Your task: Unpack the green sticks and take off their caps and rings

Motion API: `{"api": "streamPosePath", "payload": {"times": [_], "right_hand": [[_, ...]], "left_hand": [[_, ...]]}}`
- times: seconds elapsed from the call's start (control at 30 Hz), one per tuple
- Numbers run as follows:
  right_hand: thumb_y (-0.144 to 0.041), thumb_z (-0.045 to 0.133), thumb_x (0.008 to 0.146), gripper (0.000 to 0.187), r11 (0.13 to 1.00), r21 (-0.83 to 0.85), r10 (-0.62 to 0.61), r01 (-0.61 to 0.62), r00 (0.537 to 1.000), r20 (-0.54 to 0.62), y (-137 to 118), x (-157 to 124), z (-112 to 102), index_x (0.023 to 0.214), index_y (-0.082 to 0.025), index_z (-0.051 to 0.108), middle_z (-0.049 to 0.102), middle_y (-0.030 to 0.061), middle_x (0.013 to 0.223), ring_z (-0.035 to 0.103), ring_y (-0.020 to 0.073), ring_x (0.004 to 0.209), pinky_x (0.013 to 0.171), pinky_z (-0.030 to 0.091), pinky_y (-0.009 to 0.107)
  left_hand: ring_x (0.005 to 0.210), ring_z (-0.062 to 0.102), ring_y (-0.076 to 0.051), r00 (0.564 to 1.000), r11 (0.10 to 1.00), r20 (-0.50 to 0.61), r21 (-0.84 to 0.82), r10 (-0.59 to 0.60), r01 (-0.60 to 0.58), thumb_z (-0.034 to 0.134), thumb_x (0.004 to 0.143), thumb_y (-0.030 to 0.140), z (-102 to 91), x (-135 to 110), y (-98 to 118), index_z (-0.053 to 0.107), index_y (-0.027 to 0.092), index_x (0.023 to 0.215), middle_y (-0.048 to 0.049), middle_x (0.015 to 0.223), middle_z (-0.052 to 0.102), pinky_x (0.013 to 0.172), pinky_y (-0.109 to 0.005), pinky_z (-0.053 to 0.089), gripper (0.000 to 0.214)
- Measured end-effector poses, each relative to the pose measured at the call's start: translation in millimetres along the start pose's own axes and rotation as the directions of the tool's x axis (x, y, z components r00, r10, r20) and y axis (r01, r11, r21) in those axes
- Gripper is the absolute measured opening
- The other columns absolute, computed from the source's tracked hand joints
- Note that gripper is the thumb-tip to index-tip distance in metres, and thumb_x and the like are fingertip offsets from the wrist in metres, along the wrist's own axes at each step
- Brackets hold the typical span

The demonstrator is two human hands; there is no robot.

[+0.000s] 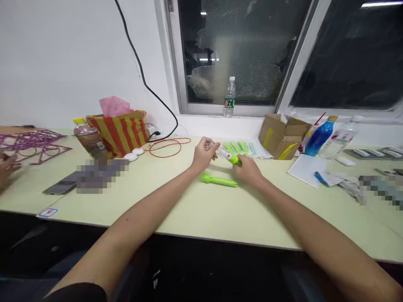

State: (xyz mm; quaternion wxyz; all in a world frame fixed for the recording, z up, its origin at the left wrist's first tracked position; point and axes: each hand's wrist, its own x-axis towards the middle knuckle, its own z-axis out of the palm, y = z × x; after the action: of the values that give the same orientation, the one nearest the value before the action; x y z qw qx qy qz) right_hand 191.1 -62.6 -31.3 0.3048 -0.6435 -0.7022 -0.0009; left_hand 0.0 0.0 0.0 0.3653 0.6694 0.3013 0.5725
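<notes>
Both of my arms reach out over a pale green table (195, 209). My left hand (204, 154) pinches the clear end of a small packaged green item (227, 155). My right hand (248, 169) is closed on the same item's green end. A loose bright green stick-shaped piece (218, 180) lies on the table just in front of my hands. Behind them lies a clear pack with several more green pieces (241, 147).
A striped bag (121, 131) with pink plastic, a jar (90, 140), a red cable (166, 147) and a phone (59, 187) lie left. A cardboard box (282, 136), a blue bottle (319, 136) and papers (307, 169) lie right. Another person's hand (6, 167) shows at far left.
</notes>
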Motion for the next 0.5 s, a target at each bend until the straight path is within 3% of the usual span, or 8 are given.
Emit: {"api": "streamPosePath", "payload": {"times": [0.17, 0.27, 0.4, 0.5], "right_hand": [[-0.031, 0.055, 0.083, 0.012, 0.998, 0.009, -0.058, 0.058, 0.998, -0.009, -3.9, 0.5, 0.5, 0.08, -0.019, 0.054, 0.061, 0.005, 0.079, 0.049, 0.0176, 0.072, 0.062, 0.028, 0.027], [-0.036, 0.055, 0.086, 0.018, 0.996, 0.021, -0.083, 0.084, 0.996, -0.022, -2.3, 0.9, 1.3, 0.078, -0.02, 0.053, 0.061, 0.0042, 0.079, 0.048, 0.0173, 0.072, 0.062, 0.028, 0.027], [-0.039, 0.056, 0.086, 0.023, 0.996, 0.028, -0.082, 0.083, 0.996, -0.035, 0.0, 1.3, 2.4, 0.074, -0.02, 0.051, 0.059, 0.0032, 0.077, 0.047, 0.0169, 0.071, 0.062, 0.027, 0.026], [-0.04, 0.056, 0.086, 0.025, 0.996, 0.035, -0.077, 0.078, 0.997, -0.03, 0.8, 1.8, 3.8, 0.072, -0.02, 0.05, 0.058, 0.0029, 0.076, 0.046, 0.0166, 0.07, 0.062, 0.027, 0.026]], "left_hand": [[0.041, 0.047, -0.008, 0.99, 0.976, 0.14, 0.213, 0.018, -0.048, 0.065, 0.079, 0.053, 0.9, -12.9, 7.3, 0.049, 0.021, 0.086, 0.0093, 0.051, 0.047, 0.045, -0.019, 0.034, 0.037], [0.039, 0.042, -0.008, 0.985, 0.969, 0.172, 0.245, -0.022, -0.021, 0.063, 0.081, 0.052, 0.2, -14.6, 6.1, 0.048, 0.021, 0.086, 0.0106, 0.047, 0.041, 0.044, -0.02, 0.03, 0.034], [0.045, 0.045, -0.008, 0.971, 0.981, 0.237, 0.196, -0.044, -0.004, 0.06, 0.082, 0.046, -2.0, -11.4, 2.2, 0.048, 0.021, 0.094, 0.0083, 0.058, 0.048, 0.047, -0.02, 0.035, 0.03], [0.056, 0.051, -0.007, 0.948, 0.986, 0.317, 0.161, -0.024, -0.029, 0.06, 0.082, 0.039, -4.3, -7.7, 1.5, 0.05, 0.021, 0.102, 0.0039, 0.077, 0.055, 0.053, -0.02, 0.041, 0.029]]}}
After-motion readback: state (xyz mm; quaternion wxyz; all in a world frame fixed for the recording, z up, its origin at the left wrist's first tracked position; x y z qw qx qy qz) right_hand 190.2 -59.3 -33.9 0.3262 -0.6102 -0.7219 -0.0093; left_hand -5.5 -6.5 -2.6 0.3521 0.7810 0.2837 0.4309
